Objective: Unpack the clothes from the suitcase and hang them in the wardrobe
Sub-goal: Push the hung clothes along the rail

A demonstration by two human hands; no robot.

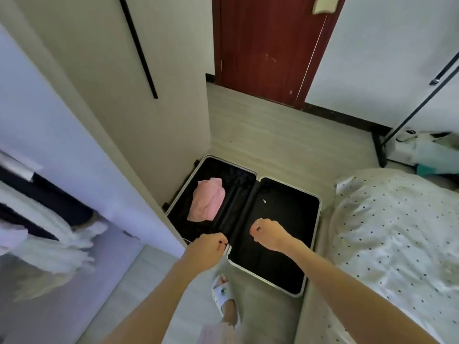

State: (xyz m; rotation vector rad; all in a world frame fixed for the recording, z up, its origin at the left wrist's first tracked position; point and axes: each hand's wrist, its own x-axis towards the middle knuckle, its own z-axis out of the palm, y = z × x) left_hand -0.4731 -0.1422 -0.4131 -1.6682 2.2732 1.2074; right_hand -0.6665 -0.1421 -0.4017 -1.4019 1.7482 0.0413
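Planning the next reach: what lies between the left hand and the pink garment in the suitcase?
In the head view, only bare black suitcase lining separates the left hand from the crumpled pink garment; nothing else lies between.

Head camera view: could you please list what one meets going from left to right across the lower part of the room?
Clothes hanging in the wardrobe → wardrobe door → pink garment in the open suitcase → left hand → right hand → dotted bedding.
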